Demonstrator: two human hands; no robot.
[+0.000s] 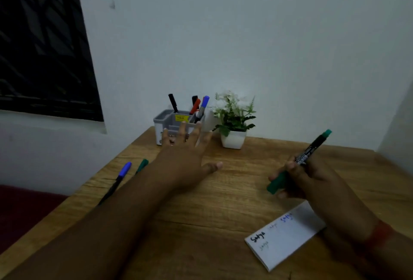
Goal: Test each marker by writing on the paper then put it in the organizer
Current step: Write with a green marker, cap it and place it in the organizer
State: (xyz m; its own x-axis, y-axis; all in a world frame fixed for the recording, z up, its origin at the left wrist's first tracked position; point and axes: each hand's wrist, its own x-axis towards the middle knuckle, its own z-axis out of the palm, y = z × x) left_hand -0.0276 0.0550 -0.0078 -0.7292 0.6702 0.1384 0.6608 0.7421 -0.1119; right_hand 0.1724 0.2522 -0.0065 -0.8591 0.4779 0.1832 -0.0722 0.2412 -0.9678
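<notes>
My right hand [301, 179] grips a green marker [312, 145] with a black barrel, its green cap end pointing down-left above the table. My left hand [187, 156] is stretched forward with fingers spread, just in front of the grey organizer [166, 121], holding nothing. The organizer holds several markers: a black one [173, 103], a red one [195, 106] and a blue one [203, 106]. A white paper pad [288, 239] with written words lies at the near right. A blue-capped marker [119, 179] and a green-capped marker [142, 165] lie at the table's left edge, partly hidden by my left arm.
A small white pot with a green and white plant [233, 123] stands right of the organizer by the wall. The wooden table [223, 201] ends at a white wall behind. A dark window sits upper left, and a dark red surface lies below the table's left edge.
</notes>
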